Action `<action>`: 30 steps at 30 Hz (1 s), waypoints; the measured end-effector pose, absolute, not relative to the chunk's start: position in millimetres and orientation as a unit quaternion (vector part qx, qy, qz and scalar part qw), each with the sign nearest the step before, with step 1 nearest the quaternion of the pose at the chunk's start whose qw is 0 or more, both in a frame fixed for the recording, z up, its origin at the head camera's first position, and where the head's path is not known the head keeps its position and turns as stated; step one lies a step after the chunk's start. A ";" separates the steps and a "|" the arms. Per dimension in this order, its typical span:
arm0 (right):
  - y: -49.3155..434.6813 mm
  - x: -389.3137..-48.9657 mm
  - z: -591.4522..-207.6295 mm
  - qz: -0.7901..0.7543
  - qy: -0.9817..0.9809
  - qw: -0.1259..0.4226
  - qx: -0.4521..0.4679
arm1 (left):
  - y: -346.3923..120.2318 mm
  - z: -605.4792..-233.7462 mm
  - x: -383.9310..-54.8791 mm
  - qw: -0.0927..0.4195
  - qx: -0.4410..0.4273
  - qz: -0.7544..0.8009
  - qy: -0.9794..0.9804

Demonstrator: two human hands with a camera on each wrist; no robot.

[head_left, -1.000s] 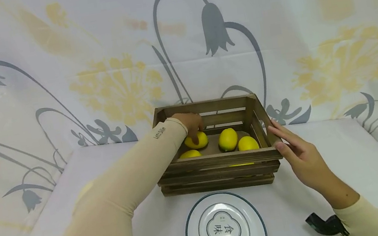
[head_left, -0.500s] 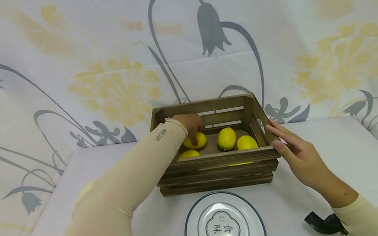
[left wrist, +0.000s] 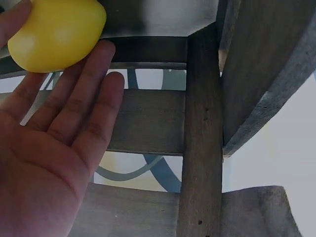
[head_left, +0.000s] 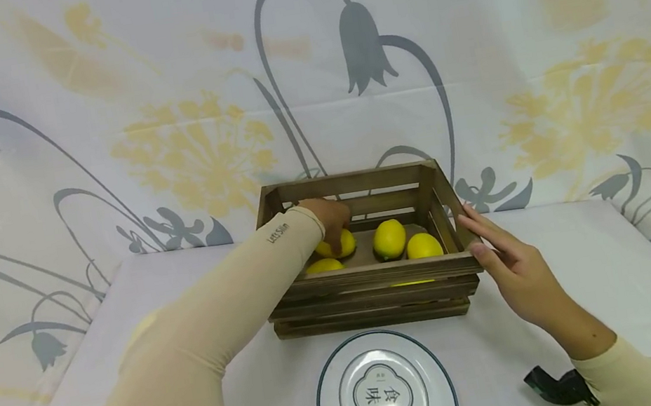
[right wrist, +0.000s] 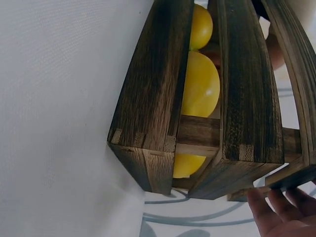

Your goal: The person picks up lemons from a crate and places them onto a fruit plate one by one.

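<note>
Left hand (head_left: 327, 214): reaches into the slatted wooden crate (head_left: 376, 279); thumb and fingers pinch a yellow lemon (head_left: 347, 243). Front-left lemon (head_left: 324, 266): lies near it. Round plate (head_left: 384, 392): sits before the crate. Two further lemons (head_left: 389, 239): lie in the crate's right half. Right hand (head_left: 523, 278): straight, slightly spread fingers touch the crate's right end. Curved black object (head_left: 556, 386): lies by the right sleeve (head_left: 630, 375).

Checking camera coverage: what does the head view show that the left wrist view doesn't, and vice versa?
Head only: the round dish, the curved black object, the right hand on the right end of the crate, and other lemons.
Left wrist only: the palm side of the left hand.
Both: that hand pinching one lemon, and the crate's slats.
</note>
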State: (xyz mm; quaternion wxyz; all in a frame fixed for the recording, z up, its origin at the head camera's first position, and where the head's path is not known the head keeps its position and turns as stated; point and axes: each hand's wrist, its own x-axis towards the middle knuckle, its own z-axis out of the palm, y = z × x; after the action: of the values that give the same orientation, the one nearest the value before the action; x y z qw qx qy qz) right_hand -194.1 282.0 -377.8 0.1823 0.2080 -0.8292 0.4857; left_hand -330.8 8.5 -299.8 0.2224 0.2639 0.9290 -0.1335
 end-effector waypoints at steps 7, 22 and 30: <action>275.3 -194.4 -378.5 0.492 -0.822 0.187 0.218 | 4.0 -296.2 -328.8 0.231 0.258 -0.132 0.929; 277.3 -191.7 -378.8 0.461 -0.845 0.193 0.193 | 6.4 -261.3 -328.5 0.164 0.314 0.070 0.933; 278.7 -194.2 -378.7 0.459 -0.844 0.198 0.196 | 6.2 -244.0 -306.2 0.092 0.302 0.119 0.941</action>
State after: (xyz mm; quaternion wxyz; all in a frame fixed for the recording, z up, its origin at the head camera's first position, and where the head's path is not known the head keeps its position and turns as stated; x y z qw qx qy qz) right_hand -194.2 278.7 -378.7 0.1978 0.1964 -0.8436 0.4590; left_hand -306.2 6.2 -244.0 0.0922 0.3017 0.9415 0.1188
